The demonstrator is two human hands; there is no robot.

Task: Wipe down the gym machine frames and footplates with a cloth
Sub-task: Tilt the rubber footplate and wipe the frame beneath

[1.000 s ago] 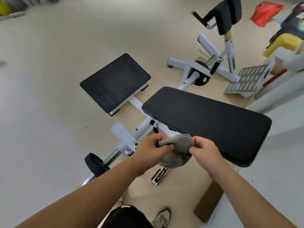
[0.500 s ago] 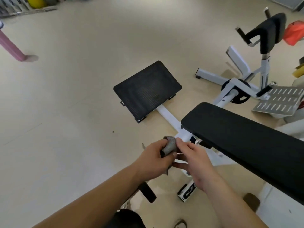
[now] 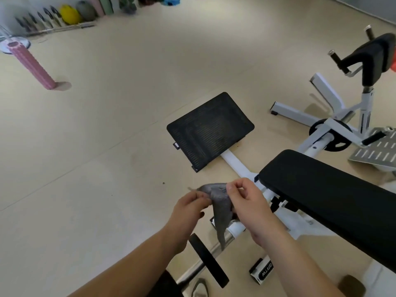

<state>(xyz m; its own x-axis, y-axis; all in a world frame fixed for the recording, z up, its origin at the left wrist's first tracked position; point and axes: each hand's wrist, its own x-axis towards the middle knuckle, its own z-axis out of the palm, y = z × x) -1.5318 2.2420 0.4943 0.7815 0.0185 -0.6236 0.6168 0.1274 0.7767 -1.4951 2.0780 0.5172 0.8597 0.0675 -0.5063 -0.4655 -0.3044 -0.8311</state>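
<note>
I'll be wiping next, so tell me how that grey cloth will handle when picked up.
Probably floppy: the grey cloth droops in a tail below where the left hand and right hand pinch it. Likely light: fingertip pinches carry it.

A pink foam roller (image 3: 32, 65) stands on the floor (image 3: 128, 86) (yellow ball (image 3: 69, 15) beyond).

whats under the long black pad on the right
Under the long black pad, a white frame tube runs in at its left end, with black fittings beside it. The pad hides the rest of its support.
</note>
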